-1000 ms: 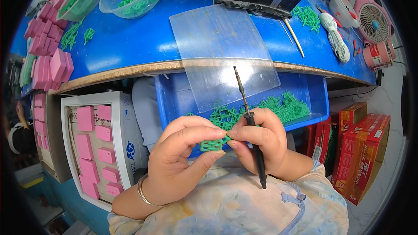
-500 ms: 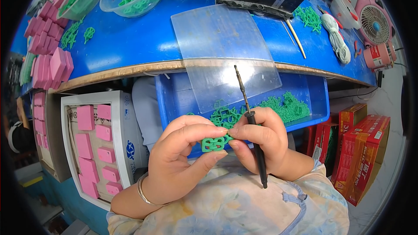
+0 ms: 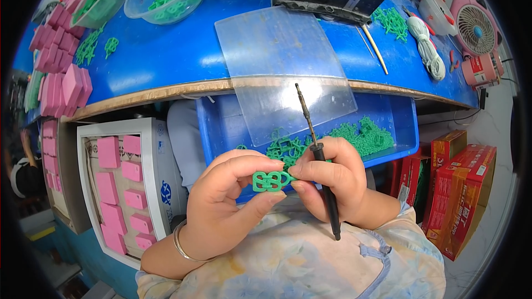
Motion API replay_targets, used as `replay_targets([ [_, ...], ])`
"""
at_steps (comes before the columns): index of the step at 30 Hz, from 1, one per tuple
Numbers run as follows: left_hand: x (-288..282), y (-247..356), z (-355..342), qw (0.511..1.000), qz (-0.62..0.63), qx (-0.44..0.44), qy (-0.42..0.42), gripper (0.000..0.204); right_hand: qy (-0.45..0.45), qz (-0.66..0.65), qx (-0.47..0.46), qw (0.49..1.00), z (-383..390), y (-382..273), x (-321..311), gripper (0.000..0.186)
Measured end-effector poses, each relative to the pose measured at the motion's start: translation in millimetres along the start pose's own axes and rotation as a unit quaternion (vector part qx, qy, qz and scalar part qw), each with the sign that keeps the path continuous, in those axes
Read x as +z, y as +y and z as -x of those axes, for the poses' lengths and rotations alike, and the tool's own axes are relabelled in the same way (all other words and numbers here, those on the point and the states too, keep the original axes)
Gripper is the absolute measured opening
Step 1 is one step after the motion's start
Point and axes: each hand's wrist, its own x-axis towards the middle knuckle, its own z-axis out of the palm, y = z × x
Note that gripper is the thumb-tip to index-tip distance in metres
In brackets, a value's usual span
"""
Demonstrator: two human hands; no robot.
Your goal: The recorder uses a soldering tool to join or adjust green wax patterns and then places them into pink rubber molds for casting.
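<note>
Barely anything has shifted over the last second — the small green looped piece (image 3: 271, 180) sits a shade more level between the two hands than it did, and the hands have held their place over the lap. That reads to me as fine work on the piece going on rather than a change of step.

It is pinched from both sides: the left hand (image 3: 224, 205) closes thumb and forefinger on its left loop, while the right hand (image 3: 332, 185) nips its right end and also wraps around a thin black-handled tool (image 3: 317, 155), tip pointing up and away.

Just behind the hands, the blue bin (image 3: 221, 127) of green pieces hangs under the edge of the blue surface (image 3: 183, 61), with a clear plastic sheet (image 3: 282, 61) jutting over that edge — the tool tip is near it. Left, a white tray (image 3: 152, 149) of pink blocks; right, red cartons (image 3: 465, 188). Open room lies only low, toward the body.
</note>
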Motion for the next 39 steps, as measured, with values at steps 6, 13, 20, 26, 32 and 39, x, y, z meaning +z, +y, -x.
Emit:
replay_targets([
  [6,0.1,-1.6,0.8,1.000,0.005,-0.006,0.001,0.034,0.004,0.001,0.002,1.000,1.0,-0.9,-0.1,0.025],
  [13,1.7,-2.1,1.5,1.000,0.000,-0.009,0.006,0.034,0.006,-0.006,0.007,1.000,3.6,-0.1,-0.3,0.026],
  [20,-1.1,-3.0,-1.6,1.000,0.000,-0.009,-0.002,0.034,0.005,-0.002,0.004,1.000,0.2,0.9,-0.2,0.025],
  [26,-2.7,1.1,-3.4,1.000,-0.003,-0.027,0.015,0.033,0.004,-0.010,-0.005,1.000,-2.8,2.7,-1.0,0.024],
  [32,-57.2,27.0,-47.8,0.920,-0.283,0.161,0.218,0.025,0.012,0.026,-0.009,1.000,-2.3,1.8,-9.2,0.021],
  [39,-125.3,93.7,-137.2,0.737,-0.599,0.217,0.225,0.025,0.025,0.030,-0.011,0.999,-2.3,8.6,-15.4,0.022],
])
